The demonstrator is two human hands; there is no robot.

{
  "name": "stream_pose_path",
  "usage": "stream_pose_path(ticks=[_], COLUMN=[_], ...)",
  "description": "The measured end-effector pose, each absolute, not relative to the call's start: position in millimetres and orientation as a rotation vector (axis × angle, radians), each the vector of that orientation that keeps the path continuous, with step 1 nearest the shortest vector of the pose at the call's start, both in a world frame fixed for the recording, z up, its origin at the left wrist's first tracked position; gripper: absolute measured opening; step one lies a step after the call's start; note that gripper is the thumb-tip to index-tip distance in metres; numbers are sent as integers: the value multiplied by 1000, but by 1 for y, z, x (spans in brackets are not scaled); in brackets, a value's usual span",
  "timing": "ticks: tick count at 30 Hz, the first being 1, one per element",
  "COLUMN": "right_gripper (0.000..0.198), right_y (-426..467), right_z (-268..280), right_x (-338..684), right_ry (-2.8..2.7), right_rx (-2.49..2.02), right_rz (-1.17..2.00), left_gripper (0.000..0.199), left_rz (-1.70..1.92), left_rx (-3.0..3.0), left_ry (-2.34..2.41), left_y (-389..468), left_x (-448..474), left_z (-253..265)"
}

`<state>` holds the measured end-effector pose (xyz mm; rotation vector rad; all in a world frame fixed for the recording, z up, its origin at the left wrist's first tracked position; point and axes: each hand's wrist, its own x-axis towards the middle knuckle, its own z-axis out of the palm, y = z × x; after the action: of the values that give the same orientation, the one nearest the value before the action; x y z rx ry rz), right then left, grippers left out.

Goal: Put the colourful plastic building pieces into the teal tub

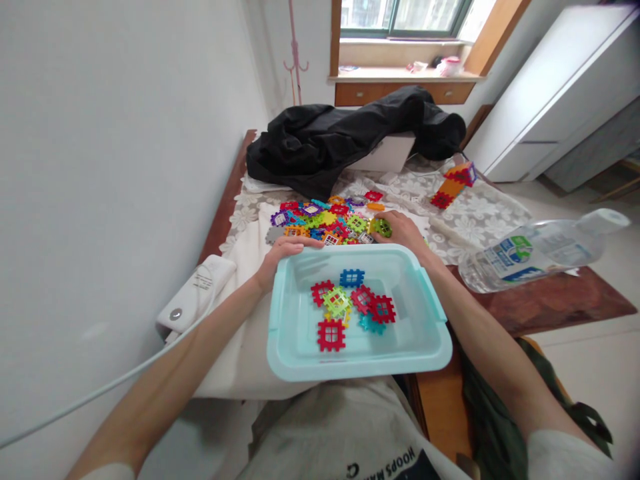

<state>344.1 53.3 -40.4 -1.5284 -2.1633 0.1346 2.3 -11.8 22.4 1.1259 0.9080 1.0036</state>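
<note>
A light teal plastic bin (360, 369) sits in front of me, several window-shaped interlocking building pieces lying in it, such as a red one (331, 335) and a blue one (353, 278). My left hand (286, 257) grips the bin's far left corner, its fingers along the rim. Beyond the far rim, my right hand (401, 231) holds a yellow-green round building piece (382, 228) between thumb and fingers. It is at the right side of a pile of mixed colored pieces (333, 220), part of which the bin's rim hides.
A clear plastic bottle (540, 253) is at the right. Farther back stands a built stack of orange and red pieces (453, 185). Black cloth (320, 143) covers a white box (385, 155). At left, a white power strip (197, 293) with a cord rests against the wall.
</note>
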Motion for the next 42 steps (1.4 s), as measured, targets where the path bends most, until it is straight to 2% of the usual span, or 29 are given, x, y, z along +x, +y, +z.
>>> stream_pose_path(ticks=[4,9,12,16,19,24,27,30,33,36,42], right_gripper=[48,40,44,64,78,66,77,89,70,54,69], right_y=[51,49,45,27,11,-2,-2,3,13,25,46], right_z=[-38,-29,-17,8,23,32,30,22,12,0,-35], right_x=[343,338,333,328,326,325,325,322,321,325,334], right_ry=[-2104,-1920,-1668,-1488,-1515,-1786,-1923,-1769,-1710,-1916,-2370], right_rx=[-1468,-1353,-1221,-995,-918,-639,-622,-737,-944,-1113,-1272], right_rz=[176,306,569,931,1003,1180,1262,1168,950,765,417], left_gripper=[28,27,28,28,29,26,26,26,22,23,24], left_rz=[983,989,978,975,967,990,1012,1002,999,984,961], left_rx=[1104,1084,1087,1065,1062,1097,1111,1128,1158,1162,1120], left_ry=[921,922,908,879,871,914,948,944,904,883,884], left_y=[-15,-14,-13,-10,-9,-8,-9,-9,-10,-10,-8], left_x=[4,3,3,2,1,0,0,1,2,2,1], left_z=[23,23,22,20,18,14,13,16,20,21,19])
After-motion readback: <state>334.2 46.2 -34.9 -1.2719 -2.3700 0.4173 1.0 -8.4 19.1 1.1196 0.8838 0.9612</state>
